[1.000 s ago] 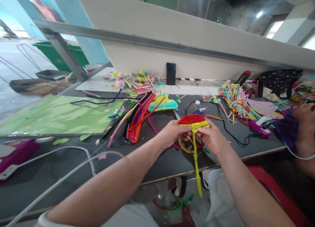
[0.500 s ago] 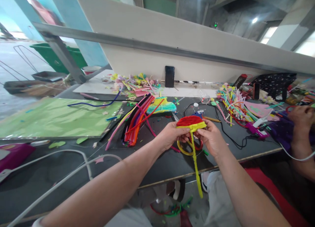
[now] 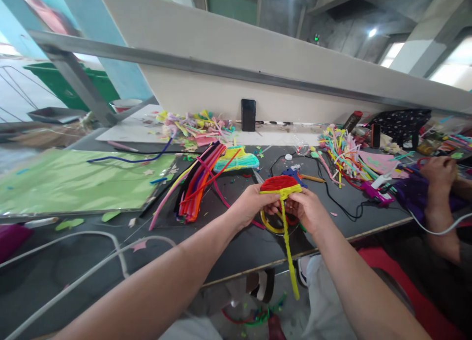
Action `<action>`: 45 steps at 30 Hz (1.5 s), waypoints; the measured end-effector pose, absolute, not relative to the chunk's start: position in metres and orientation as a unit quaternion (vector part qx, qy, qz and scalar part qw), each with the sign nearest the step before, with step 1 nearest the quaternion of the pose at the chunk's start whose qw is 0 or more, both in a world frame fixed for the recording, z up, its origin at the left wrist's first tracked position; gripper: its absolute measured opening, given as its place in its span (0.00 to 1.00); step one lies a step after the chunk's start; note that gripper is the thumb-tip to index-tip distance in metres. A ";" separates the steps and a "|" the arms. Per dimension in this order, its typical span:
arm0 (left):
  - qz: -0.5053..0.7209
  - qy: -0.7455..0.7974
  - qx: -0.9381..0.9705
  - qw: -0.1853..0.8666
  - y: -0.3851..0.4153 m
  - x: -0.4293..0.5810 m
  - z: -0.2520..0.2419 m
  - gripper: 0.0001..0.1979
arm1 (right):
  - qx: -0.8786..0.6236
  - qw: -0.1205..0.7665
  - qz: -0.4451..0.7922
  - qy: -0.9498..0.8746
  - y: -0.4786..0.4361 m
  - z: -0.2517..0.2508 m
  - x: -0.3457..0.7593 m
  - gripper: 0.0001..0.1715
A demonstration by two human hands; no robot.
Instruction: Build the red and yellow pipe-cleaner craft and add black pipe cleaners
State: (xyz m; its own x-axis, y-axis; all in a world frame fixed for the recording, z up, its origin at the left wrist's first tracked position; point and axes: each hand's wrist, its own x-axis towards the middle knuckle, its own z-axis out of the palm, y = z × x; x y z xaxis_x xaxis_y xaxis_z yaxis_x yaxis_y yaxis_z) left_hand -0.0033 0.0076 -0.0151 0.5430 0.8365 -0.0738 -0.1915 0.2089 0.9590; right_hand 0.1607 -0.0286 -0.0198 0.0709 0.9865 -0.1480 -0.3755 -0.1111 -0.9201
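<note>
Both my hands hold a pipe-cleaner craft piece over the near edge of the dark table. It has a red fuzzy dome edged in yellow, and a twisted yellow stem hangs down past the table edge. My left hand pinches the dome's left side with closed fingers. My right hand pinches its right side, where the stem meets the dome. A yellow and red pipe-cleaner ring lies on the table just under my hands.
A bundle of coloured pipe cleaners lies left of my hands, beside a green sheet. A phone leans on the back panel. More pipe cleaners are piled at right, where another person's hand works. White cables cross the near left.
My hands and the craft piece have stayed together with only small finger shifts. The view has drifted, so everything sits slightly further left. The other person's hand shows more fully at right.
</note>
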 end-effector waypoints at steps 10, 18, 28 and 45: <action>0.366 0.291 0.510 0.721 0.008 -0.005 -0.015 0.14 | -0.459 0.544 0.587 -0.386 -0.032 -0.011 0.171 0.15; 0.365 0.295 0.498 0.729 0.007 -0.005 -0.014 0.13 | -0.456 0.525 0.599 -0.397 -0.034 -0.006 0.172 0.16; 0.372 0.291 0.507 0.721 0.008 -0.005 -0.017 0.12 | -0.485 0.546 0.566 -0.382 -0.031 -0.011 0.166 0.12; 0.365 0.284 0.501 0.732 0.008 -0.005 -0.017 0.14 | -0.456 0.605 0.530 -0.381 -0.025 -0.021 0.156 0.12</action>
State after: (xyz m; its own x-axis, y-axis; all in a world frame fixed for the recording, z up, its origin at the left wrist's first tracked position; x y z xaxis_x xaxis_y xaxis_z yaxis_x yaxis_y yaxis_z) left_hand -0.0049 0.0081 -0.0171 0.5721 0.8187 -0.0494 -0.2502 0.2315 0.9401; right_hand 0.1560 -0.0250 -0.0206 0.1483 0.9887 -0.0230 -0.2937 0.0218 -0.9556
